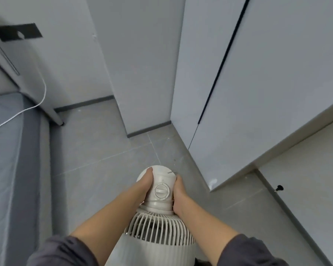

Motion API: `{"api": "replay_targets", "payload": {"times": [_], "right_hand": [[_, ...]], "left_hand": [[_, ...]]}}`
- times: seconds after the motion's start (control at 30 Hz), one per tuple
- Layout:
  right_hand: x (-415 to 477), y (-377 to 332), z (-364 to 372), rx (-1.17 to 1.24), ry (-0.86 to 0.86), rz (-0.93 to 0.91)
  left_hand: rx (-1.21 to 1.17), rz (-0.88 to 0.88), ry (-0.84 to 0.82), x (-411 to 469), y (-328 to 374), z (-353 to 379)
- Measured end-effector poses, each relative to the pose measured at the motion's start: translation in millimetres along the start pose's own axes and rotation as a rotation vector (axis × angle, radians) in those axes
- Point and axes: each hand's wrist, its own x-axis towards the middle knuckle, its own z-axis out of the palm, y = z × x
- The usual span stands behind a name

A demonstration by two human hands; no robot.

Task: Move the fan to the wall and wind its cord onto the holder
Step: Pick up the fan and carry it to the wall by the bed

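single head-worn wide-angle view, looking steeply down and forward (edges bowed), close above the fan

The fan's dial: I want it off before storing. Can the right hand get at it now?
Probably yes: the right hand grips the fan right beside the dial, which faces up uncovered; nothing lies between them.

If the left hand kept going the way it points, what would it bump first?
The fan: the left hand grips its white top. Past that, probably floor, then the wall corner.
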Motion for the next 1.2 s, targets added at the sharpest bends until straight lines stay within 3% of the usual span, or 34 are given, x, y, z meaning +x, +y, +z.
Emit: {"api": "replay_targets", "payload": {"times": [0.47,0.57,0.77,1.2], "right_hand": [[33,-98,283,-0.415,-0.236,0.017],[40,-114,330,-0.48,-0.257,0.021],[55,-139,426,-0.536,-0.29,0.006],[92,-172,618,-0.422,-0.187,0.011]], "left_hand": [[-0.437,-0.015,0.192,72,131,-220],[-0.461,-0.047,0.252,132,136,-263],[-0.533,0.01,0.203,122,196,-336],[-0.442,0.015,0.153,218,299,-501]]}}
